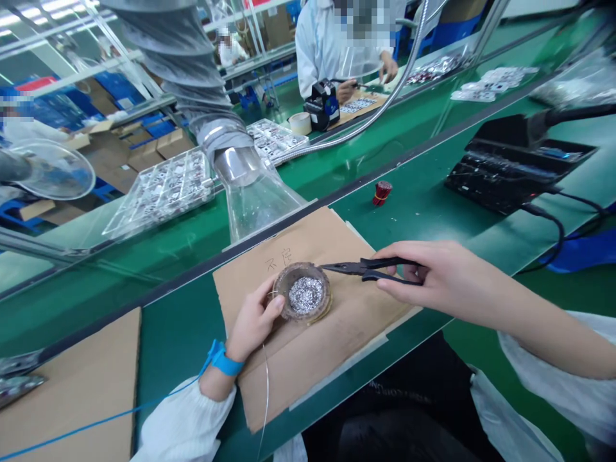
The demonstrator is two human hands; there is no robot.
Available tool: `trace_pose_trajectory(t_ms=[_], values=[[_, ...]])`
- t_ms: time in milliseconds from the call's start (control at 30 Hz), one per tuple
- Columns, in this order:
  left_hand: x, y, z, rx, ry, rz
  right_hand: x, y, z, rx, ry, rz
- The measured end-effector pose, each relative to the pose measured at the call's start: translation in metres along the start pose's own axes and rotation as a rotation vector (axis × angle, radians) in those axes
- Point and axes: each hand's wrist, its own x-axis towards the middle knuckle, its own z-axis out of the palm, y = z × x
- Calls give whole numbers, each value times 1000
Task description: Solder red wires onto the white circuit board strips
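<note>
My left hand (257,319) grips the left side of a small round brown bowl (327,296). Inside the bowl lies a shiny, silvery tangled mass (307,294), like metal wool. A thin wire (266,385) hangs down below my left hand. In my right hand (428,276) is a pair of black long-nose pliers (359,267), its tip at the bowl's upper right rim. Whether the tip touches the rim, I cannot tell. Under the bowl is a sheet of brown cardboard (346,350) with handwriting on it. A blue wrist strap (226,359) circles my left wrist.
A banded red bundle (382,193) stands behind the pliers. A clear fume hood (260,192) hangs at the cardboard's far edge. To the right sits a black tray (505,167) with cables. Another cardboard sheet (81,391) lies left. Across the bench a co-worker (315,45) works.
</note>
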Motion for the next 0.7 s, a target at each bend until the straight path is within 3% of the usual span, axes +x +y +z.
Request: trace_pose_trajectory(t_ms=[100,167,267,367,400,433,500,533,600,700], values=[[-1,-3,0,-1,0,14,-24,22,2,53,95,57],[-2,-4,-2,29,68,59,-39,33,4,67,150,70],[-8,4,-5,107,353,121,-56,40,6,71,210,40],[-19,29,4,100,642,72,-64,41,6,105,253,-56],[-24,40,11,84,633,30,-66,41,6,124,253,-98],[-29,52,19,58,545,-6,-67,40,6,141,243,-141],[-36,74,39,-45,201,-65,-67,38,6,166,206,-220],[-38,84,49,-107,87,-86,-66,36,6,171,182,-255],[-39,96,64,-207,-24,-118,-65,31,6,164,148,-309],[-36,102,74,-247,-78,-168,-62,23,7,102,112,-366]])
